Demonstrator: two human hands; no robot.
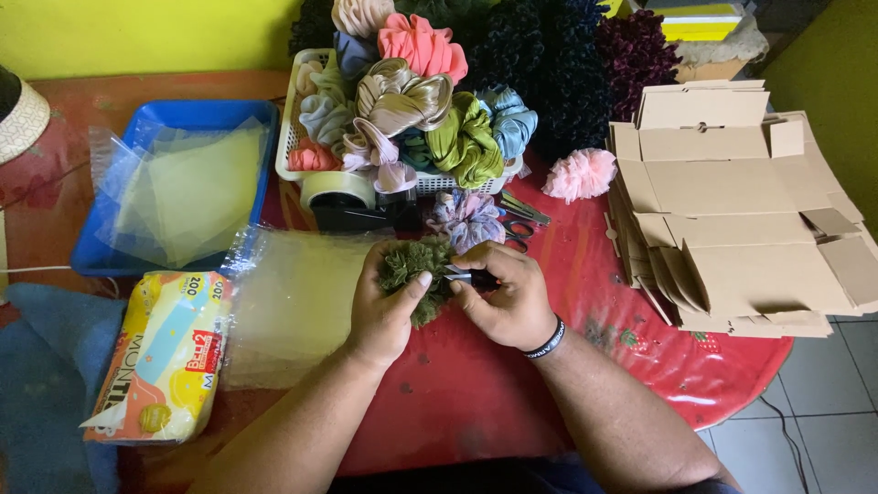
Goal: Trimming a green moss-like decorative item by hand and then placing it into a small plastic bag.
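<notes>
Head view: left hand fingers curl around a dark green ruffled scrunchie, thumb pressed on its front, holding it above the red table near the front middle. Right hand fingers are closed on a small dark tool, tip touching the scrunchie's right side; what kind of tool is too small to tell. A black wristband sits on the right wrist.

Just behind the hands lie a pale purple scrunchie and scissors. A tape dispenser stands behind the left hand, in front of a white basket heaped with coloured scrunchies. A pink scrunchie lies right of the basket. Flat cardboard boxes are stacked at the right table edge. Clear plastic bags lie left of the left hand, more in a blue tray behind. A tissue pack lies at front left.
</notes>
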